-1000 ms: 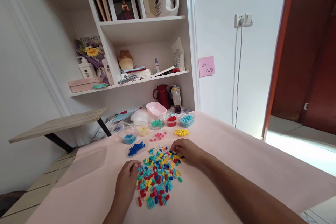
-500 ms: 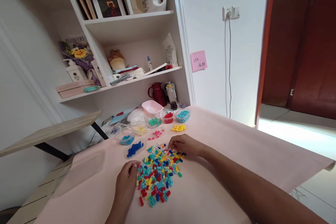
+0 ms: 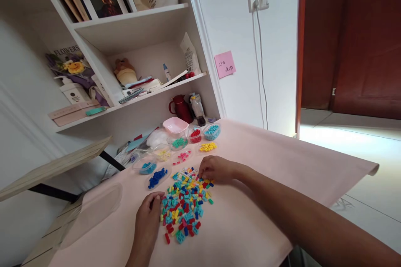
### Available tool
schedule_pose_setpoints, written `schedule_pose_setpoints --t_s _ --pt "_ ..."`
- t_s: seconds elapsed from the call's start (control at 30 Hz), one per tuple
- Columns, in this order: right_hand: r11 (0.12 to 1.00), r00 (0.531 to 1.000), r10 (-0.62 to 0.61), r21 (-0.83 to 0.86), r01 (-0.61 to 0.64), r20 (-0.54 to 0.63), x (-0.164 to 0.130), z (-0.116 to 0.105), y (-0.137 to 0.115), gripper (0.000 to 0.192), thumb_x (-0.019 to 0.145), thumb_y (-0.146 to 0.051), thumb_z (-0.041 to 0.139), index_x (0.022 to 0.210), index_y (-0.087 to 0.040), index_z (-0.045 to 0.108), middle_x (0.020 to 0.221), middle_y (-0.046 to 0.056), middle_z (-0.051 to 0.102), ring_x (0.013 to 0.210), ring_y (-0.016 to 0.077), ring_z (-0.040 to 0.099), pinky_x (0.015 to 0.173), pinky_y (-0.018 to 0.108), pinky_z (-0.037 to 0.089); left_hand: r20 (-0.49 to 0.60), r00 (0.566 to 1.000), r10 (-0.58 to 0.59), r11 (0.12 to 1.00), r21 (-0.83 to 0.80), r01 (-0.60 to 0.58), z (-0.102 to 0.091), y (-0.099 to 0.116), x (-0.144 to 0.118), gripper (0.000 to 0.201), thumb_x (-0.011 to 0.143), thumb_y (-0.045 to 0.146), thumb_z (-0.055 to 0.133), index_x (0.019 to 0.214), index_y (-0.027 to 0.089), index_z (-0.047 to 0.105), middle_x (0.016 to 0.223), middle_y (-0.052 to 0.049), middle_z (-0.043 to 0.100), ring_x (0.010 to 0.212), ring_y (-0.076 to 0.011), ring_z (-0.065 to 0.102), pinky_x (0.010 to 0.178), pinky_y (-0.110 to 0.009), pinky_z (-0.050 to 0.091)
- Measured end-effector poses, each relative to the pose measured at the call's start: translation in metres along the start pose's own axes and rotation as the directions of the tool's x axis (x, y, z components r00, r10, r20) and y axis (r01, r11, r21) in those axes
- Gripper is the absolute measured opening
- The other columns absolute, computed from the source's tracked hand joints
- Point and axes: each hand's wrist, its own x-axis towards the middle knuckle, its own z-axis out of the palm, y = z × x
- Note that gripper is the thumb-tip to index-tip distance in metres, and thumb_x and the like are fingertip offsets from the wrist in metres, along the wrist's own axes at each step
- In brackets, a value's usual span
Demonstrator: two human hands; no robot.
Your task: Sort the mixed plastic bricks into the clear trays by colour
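Note:
A loose heap of small mixed-colour building bricks (image 3: 184, 204) covers the middle of the table. At its left edge rests my left hand (image 3: 148, 212), fingers curled and thumb close to the forefinger; anything between them is hidden. My right hand (image 3: 216, 169) reaches over the heap's upper right, with fingers bent down and drawn together among the bricks. What its fingertips pinch, if anything, is too small to make out. Beyond the heap, dark blue bricks (image 3: 157, 178) fill a shallow clear tray, and pink bricks (image 3: 182, 157) and yellow bricks (image 3: 208, 147) lie in similar ones.
Farther back stand clear tubs of red bricks (image 3: 195, 135), light blue bricks (image 3: 212, 131) and green bricks (image 3: 179, 142). Behind them are a pink basin (image 3: 175, 125), a red jug (image 3: 182, 108) and a bottle (image 3: 198, 110). A clear lid (image 3: 90, 215) lies at left.
The camera view has turned, so the scene sits farther left and tilts. My right hand's fingers have dipped a little into the heap's upper part; my left hand stays at its edge.

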Motion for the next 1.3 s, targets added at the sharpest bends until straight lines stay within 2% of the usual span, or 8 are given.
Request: schedule_pose_setpoints --t_s 0.3,0.57,0.73,0.87,0.93,1.1,1.3 --pt "1.000 0.999 -0.009 -0.007 0.009 0.045 -0.001 -0.004 -0.004 0.032 0.073 -0.006 0.051 0.082 -0.022 0.077 0.096 0.004 0.068 0.090 0.0187 0.059 0.080 0.025 0.045 -0.008 1.000 0.005 1.000 -0.030 -0.005 0.001 0.002 -0.002 0.031 0.074 0.043 0.056 0.084 0.018 0.071 0.090 -0.007 0.073 0.092 -0.0264 0.066 0.076 -0.033 0.052" --pt "0.993 0.990 -0.094 0.081 0.085 0.104 -0.004 -0.002 -0.003 0.022 0.076 -0.020 0.063 0.093 -0.027 0.076 0.109 0.003 0.062 0.098 0.0182 0.058 0.084 0.024 0.045 0.007 1.000 -0.019 0.998 -0.052 0.019 0.002 0.002 -0.002 0.031 0.075 0.041 0.055 0.088 0.017 0.071 0.097 -0.008 0.072 0.091 -0.0247 0.066 0.074 -0.032 0.052" --pt "0.975 0.974 -0.188 0.140 0.170 0.125 -0.005 -0.004 -0.011 0.019 0.076 -0.026 0.069 0.093 -0.027 0.076 0.097 0.003 0.065 0.098 0.0185 0.056 0.084 0.023 0.044 0.010 1.000 -0.026 0.998 -0.049 0.027 0.002 0.001 -0.002 0.031 0.075 0.041 0.055 0.089 0.018 0.070 0.098 -0.008 0.072 0.090 -0.0246 0.066 0.075 -0.032 0.051" --pt "0.974 0.964 -0.222 0.075 0.212 0.147 -0.008 -0.003 -0.015 0.020 0.074 -0.024 0.071 0.092 -0.028 0.076 0.092 0.003 0.066 0.096 0.0189 0.056 0.085 0.025 0.042 0.007 1.000 -0.026 0.998 -0.049 0.026 0.001 0.002 -0.003 0.031 0.074 0.041 0.056 0.088 0.018 0.071 0.097 -0.007 0.072 0.091 -0.0250 0.066 0.075 -0.032 0.051" --pt "0.981 0.972 -0.192 0.045 0.187 0.137 -0.008 -0.002 -0.014 0.022 0.073 -0.022 0.071 0.093 -0.029 0.076 0.093 0.003 0.065 0.096 0.0190 0.056 0.083 0.025 0.043 0.007 1.000 -0.026 0.998 -0.054 0.026 0.002 0.003 -0.003 0.030 0.074 0.041 0.056 0.087 0.018 0.071 0.097 -0.007 0.072 0.092 -0.0248 0.066 0.074 -0.031 0.051" --pt "1.000 0.999 -0.030 -0.002 0.030 0.044 -0.004 -0.003 -0.006 0.027 0.074 -0.013 0.062 0.093 -0.026 0.076 0.094 0.004 0.064 0.086 0.0181 0.058 0.073 0.024 0.045 0.003 1.000 -0.020 0.998 -0.065 0.021 0.003 0.003 -0.004 0.033 0.073 0.044 0.057 0.087 0.017 0.071 0.093 -0.007 0.073 0.085 -0.0231 0.067 0.069 -0.030 0.052" --pt "1.000 1.000 0.013 0.004 -0.013 0.010 -0.004 -0.006 -0.002 0.023 0.077 -0.017 0.059 0.093 -0.022 0.075 0.091 0.005 0.065 0.080 0.0182 0.058 0.069 0.026 0.045 0.009 1.000 -0.015 0.999 -0.051 0.016 0.002 0.002 -0.003 0.031 0.073 0.042 0.057 0.087 0.018 0.071 0.093 -0.007 0.073 0.085 -0.0237 0.067 0.071 -0.031 0.051"
